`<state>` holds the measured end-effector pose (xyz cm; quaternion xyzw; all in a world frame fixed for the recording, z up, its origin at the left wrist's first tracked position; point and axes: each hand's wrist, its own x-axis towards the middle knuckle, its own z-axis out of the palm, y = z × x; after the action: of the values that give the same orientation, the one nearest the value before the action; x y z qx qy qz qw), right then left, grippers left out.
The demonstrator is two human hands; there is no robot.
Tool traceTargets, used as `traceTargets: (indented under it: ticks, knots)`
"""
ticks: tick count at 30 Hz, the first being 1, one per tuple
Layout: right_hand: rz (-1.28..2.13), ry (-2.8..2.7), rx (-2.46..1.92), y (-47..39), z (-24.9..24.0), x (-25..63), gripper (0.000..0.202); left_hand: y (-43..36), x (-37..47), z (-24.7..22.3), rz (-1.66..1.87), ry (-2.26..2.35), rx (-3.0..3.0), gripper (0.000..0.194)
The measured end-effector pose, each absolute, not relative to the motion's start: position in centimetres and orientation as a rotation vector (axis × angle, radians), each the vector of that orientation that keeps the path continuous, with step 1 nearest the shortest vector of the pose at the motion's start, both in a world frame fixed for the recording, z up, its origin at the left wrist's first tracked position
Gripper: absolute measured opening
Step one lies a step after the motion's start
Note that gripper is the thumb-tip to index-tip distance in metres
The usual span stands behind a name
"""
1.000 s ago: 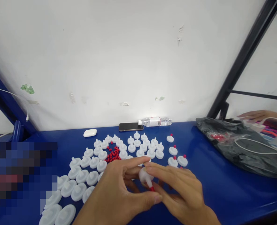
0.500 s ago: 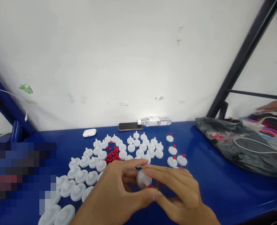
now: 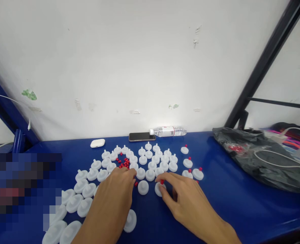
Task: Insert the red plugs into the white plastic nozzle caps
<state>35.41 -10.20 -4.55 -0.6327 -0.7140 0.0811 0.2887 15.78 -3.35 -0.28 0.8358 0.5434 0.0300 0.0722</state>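
Several white discs with spouts (image 3: 143,187) lie on the blue table, many of them left and centre. My left hand (image 3: 122,183) is over the pile of red caps (image 3: 124,163), its fingers bent down and closed together; their tips are hidden. My right hand (image 3: 175,193) is around a white disc topped with a red cap (image 3: 160,189), thumb and fingers at its near right side. More red-capped discs (image 3: 188,163) stand to the right. A single white disc (image 3: 130,221) lies beside my left forearm.
A white case (image 3: 97,143), a phone (image 3: 142,137) and a clear bottle (image 3: 168,131) lie along the wall. Black plastic (image 3: 261,159) with cables and a red-filled bag covers the right end. Metal posts rise on both sides.
My hands have moved apart. My left hand went left to the red caps; my right hand lowered the red-capped disc to the table. Discs formerly behind my hands now show.
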Motion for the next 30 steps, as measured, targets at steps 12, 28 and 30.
traceTargets:
  ticks: [12, 28, 30]
  knots:
    - [0.228, -2.069, -1.604, -10.4, -4.5, 34.6, 0.039, -3.2, 16.1, -2.8, -0.046, 1.48, 2.698, 0.036]
    - [0.283, -2.249, -1.625, -11.0, -4.5, 34.0, 0.052, -4.2, 16.8, 0.5, 0.102, 1.408, 2.7, 0.039]
    - [0.251, -2.288, -1.603, -10.9, -4.5, 33.9, 0.044, -4.3, 16.8, 0.5, 0.254, 1.295, 2.672, 0.037]
